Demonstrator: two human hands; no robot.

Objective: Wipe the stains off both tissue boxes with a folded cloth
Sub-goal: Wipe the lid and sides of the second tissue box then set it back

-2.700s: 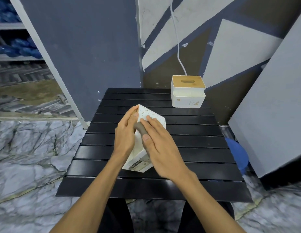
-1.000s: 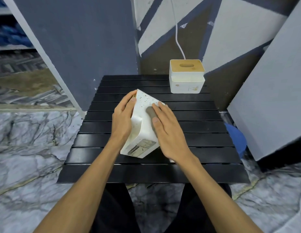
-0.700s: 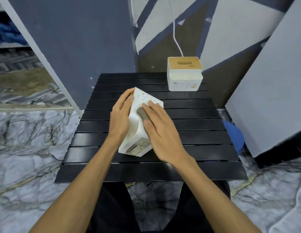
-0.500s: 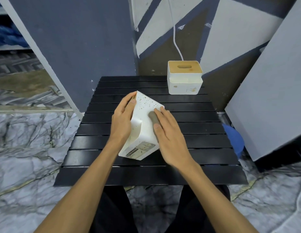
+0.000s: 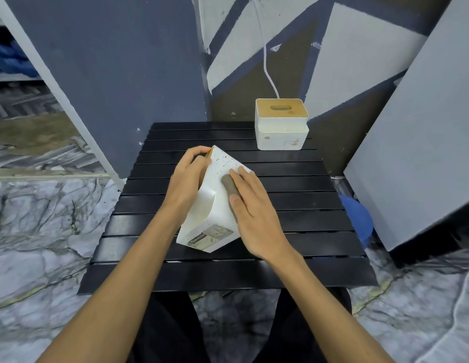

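Leaning on one lower edge on the black slatted table [image 5: 293,205], the speckled tissue box [image 5: 212,221] is gripped at its upper end by the left hand [image 5: 187,184], fingers curled over the top edge. A folded grey cloth [image 5: 229,185] is pressed against its spotted face by the right hand [image 5: 250,213], fingers straight and close together. The second tissue box [image 5: 280,134] is set upright at the table's far right corner.

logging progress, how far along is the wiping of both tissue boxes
Nothing looks finished. In hand: left hand grips the tilted near tissue box while right hand presses the folded cloth on its speckled face. Left: those brown specks, then the far tissue box, upright and stained in front.
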